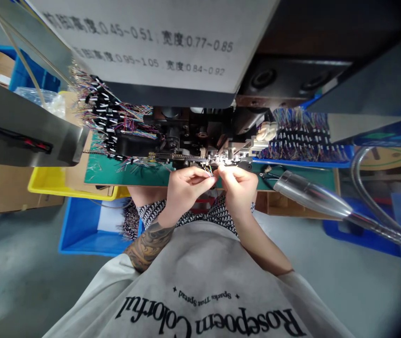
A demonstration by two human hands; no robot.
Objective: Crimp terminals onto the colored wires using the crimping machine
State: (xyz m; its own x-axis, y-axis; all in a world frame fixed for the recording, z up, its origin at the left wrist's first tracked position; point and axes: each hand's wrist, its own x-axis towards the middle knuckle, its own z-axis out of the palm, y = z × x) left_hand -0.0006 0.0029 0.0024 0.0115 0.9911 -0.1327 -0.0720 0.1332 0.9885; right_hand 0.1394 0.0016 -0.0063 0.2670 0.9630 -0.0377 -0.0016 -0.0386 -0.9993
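Note:
Both hands meet at the front of a crimping machine (pixel 200 126), close under its working point. Thin coloured wires (pixel 209 172) fan out between the thumb and fingers of my left hand (pixel 186 187), which is closed on them. My right hand (pixel 238 187) is also pinched, its fingertips up against the machine's metal parts. Whatever lies in that right pinch is too small to make out; it may be one end of a wire. A strip of terminals (pixel 130 154) runs into the machine from the left.
Bundles of wire harnesses (pixel 107 117) lie on the left of the green mat (pixel 133 176). More harnesses (pixel 302 134) fill a blue tray at right. A metal gooseneck lamp (pixel 313 195) reaches in from the right. Yellow (pixel 45 182) and blue bins (pixel 80 234) stand lower left.

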